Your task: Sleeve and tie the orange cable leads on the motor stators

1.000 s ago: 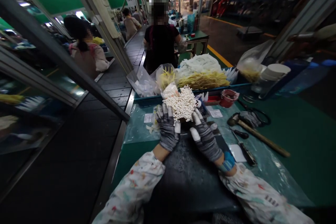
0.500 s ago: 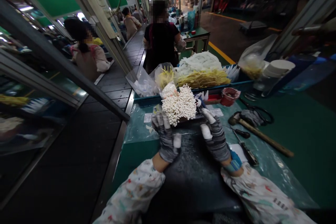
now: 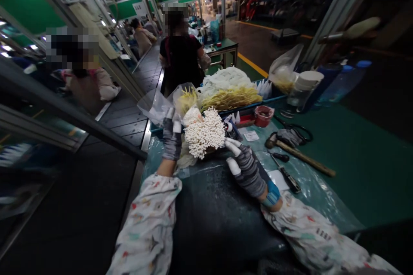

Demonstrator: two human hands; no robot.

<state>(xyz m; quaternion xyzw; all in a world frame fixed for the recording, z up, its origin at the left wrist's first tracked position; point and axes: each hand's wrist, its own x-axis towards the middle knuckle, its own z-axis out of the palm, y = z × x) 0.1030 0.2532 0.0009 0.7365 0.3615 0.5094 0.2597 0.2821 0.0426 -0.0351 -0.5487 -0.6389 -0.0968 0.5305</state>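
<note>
Left hand (image 3: 171, 139) has drawn back and stands open, empty, beside the bundle of white-tipped sticks (image 3: 204, 133); right hand (image 3: 247, 169) lies open at its edge, gripping nothing. The bundle rests on the counter (image 3: 355, 167).

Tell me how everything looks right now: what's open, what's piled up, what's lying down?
Left gloved hand: raised, fingers up, holding nothing.
Right gloved hand: open, fingertips beside the sticks.
White-tipped sticks: piled in a big bunch.
Plastic bag of yellow sticks: open at the top.
Red tub: upright, open.
Hammer: lying down.
</note>
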